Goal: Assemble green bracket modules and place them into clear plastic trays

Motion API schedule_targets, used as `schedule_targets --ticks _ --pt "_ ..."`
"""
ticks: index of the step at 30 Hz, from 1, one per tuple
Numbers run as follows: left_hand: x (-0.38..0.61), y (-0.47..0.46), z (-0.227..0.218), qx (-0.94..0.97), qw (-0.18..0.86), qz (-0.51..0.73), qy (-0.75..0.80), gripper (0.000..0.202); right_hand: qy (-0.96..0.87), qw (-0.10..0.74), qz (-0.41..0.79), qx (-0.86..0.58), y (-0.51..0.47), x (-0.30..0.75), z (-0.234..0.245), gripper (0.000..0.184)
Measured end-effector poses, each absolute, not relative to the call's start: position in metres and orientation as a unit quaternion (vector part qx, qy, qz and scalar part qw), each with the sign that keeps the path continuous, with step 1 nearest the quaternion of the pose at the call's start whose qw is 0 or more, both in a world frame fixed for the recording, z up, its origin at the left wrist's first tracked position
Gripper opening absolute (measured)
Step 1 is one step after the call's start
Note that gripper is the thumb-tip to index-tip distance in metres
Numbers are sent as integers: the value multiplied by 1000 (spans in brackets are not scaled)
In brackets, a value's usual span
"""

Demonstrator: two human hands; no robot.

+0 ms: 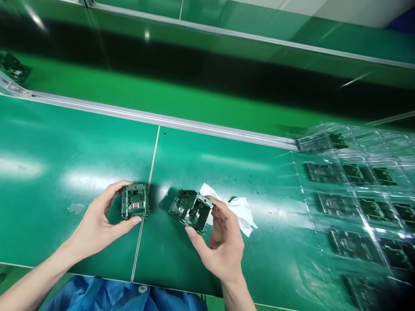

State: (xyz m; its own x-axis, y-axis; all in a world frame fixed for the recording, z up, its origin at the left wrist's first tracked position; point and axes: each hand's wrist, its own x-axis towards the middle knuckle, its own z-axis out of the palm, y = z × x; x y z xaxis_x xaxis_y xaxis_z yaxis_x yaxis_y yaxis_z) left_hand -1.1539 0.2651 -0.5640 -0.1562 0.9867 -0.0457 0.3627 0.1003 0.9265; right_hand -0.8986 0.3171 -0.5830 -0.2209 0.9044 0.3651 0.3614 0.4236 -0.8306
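Observation:
My left hand (pixel 100 216) grips a small green circuit board assembly (pixel 135 201) between thumb and fingers, by its near and far edges. To the right, my right hand (pixel 223 242) is closed on a second circuit board assembly (pixel 191 210), which is tilted and shows two adjoining sections with metal parts. A gap of bare green table separates the two assemblies. Behind my right hand lies a crumpled white tissue (pixel 241 212), partly covered by the fingers. Whether either assembly touches the table is hard to tell.
Clear plastic trays (pixel 350 190) with several circuit board assemblies stand at the right. A metal rail (pixel 162 122) runs along the back of the green table (pixel 81 142), and a green belt-like surface (pixel 145 93) lies beyond it. Another dark board assembly (pixel 13 67) sits there at far left.

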Motion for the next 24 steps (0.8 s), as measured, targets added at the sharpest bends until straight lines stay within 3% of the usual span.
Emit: schedule_targets --ticks 4,10,19,24 --pt "-1155 267 -566 553 381 390 630 52 -754 385 313 -429 317 -907 -578 59" --pt "-1161 274 -584 584 385 324 636 60 -801 230 378 -404 319 -927 -579 58" --pt "-1169 270 -582 457 502 349 646 70 -782 200 367 -463 324 -923 -572 58" --pt "-1167 272 -573 435 500 367 653 67 -817 201 312 -441 336 -899 -564 60"
